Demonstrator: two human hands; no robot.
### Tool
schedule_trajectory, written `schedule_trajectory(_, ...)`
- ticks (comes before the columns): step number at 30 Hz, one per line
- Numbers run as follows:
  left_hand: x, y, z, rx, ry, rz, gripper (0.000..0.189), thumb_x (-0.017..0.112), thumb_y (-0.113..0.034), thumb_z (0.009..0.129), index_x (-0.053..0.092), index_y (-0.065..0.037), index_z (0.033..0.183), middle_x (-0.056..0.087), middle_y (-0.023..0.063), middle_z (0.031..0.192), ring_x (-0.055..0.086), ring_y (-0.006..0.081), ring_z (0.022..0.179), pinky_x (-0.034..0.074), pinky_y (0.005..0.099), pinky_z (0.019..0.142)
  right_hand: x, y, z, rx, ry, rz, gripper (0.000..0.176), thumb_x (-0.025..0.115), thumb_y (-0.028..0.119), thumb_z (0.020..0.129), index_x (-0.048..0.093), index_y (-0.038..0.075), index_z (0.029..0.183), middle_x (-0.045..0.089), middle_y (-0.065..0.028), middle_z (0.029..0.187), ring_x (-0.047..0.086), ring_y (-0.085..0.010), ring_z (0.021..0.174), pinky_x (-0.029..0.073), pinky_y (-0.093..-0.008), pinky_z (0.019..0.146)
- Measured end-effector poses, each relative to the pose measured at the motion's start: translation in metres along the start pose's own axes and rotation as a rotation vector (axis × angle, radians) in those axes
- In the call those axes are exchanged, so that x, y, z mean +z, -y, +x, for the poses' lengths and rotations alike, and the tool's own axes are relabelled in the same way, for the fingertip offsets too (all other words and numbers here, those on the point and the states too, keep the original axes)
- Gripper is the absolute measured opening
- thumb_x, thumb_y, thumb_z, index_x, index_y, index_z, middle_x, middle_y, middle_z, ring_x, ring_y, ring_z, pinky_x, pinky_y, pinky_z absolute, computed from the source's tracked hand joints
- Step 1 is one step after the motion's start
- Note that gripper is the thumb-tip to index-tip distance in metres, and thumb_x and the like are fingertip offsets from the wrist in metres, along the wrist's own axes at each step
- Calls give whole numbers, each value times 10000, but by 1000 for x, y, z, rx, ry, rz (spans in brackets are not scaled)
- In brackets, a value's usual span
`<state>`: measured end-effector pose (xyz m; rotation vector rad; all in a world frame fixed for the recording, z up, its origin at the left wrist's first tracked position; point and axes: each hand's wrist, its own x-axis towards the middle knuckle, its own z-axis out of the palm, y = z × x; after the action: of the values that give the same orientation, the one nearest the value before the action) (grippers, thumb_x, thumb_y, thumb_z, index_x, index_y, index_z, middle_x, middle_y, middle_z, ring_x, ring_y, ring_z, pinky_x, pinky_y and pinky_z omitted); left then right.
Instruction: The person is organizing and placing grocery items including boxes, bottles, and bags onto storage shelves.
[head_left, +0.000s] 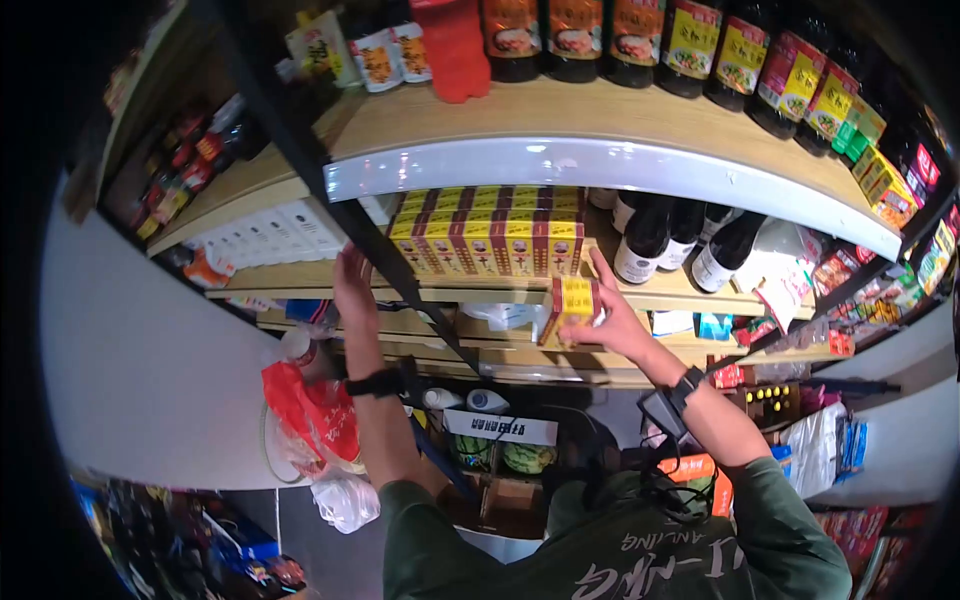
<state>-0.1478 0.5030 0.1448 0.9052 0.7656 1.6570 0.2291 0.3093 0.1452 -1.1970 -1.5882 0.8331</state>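
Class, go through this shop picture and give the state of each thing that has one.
Small yellow-and-maroon cardboard box: gripped in the right hand
Matching yellow-and-maroon boxes: upright, in close rows
Dark glass bottles with white labels: standing
Red plastic bag: crumpled
White plastic bag: bulging

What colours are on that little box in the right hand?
The box is yellow and dark red, best seen in the head view.
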Motion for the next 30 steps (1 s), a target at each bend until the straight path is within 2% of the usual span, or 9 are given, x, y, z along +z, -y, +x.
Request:
schedule_trajectory(3,2,8,33,-218,121,-99,444,378,-334,1017,515,-6,1284,564,114,1299,496,239,1237,364,369,1063,13,-3,18,167,-97,684,805,762,33,766,334,43,1447,466,-67,1371,570,-128,1045,436,-327,987)
schedule_trajectory(4,5,8,37,-351,246,-104,465,397,-359,1008,519,-5,1283,572,133,1287,525,261,1198,392,385,1041,10,-1,23,210,-64,719,826,713,27,804,247,72,1486,572,-36,1214,557,-133,1091,436,-315,989)
schedule_trajectory(8,-2,29,65,-661,350,-42,512,455,-410,981,522,-15,1300,606,151,1235,585,284,1109,467,418,962,17,12,33,140,-161,854,534,644,127,873,438,50,1359,584,-46,1202,559,-138,1101,445,-318,969)
schedule_trajectory(12,12,22,69,-783,518,-89,524,489,-439,968,521,-47,1314,607,132,1248,587,272,1115,456,400,981,17,11,38,153,-196,913,516,618,218,901,440,42,1352,591,-58,1202,576,-140,1077,461,-315,947)
schedule_trajectory(18,2,18,80,-852,488,-74,555,454,-463,970,502,-58,1346,562,158,1316,540,317,1189,413,475,1026,33,5,42,92,-259,1042,583,625,289,881,416,50,1370,576,-76,1236,584,-154,1095,472,-329,949)
schedule_trajectory(22,-4,21,101,-999,620,-141,582,471,-477,963,497,-40,1348,569,162,1308,550,312,1181,421,468,1017,24,10,45,63,-348,1066,515,610,303,885,460,35,1297,649,-88,1091,662,-178,959,543,-324,841)
schedule_trajectory(23,-4,23,107,-902,487,-44,615,480,-481,958,476,-20,1365,576,160,1300,558,303,1176,423,442,1018,21,11,51,41,-389,1085,487,608,319,886,481,37,1262,648,-100,1090,670,-180,936,557,-325,813)
schedule_trajectory(27,1,28,136,-595,570,101,623,561,-372,938,376,-69,1450,408,92,1474,378,268,1350,296,403,1113,-2,23,76,25,-357,1067,436,571,386,900,562,45,1172,674,-91,1015,679,-205,908,558,-348,822)
schedule_trajectory(30,22,23,136,-617,793,145,654,509,-441,957,371,-18,1436,429,111,1450,387,250,1336,263,378,1126,-5,34,100,114,-527,986,446,542,396,914,555,37,1178,668,-99,1018,681,-191,850,568,-342,788)
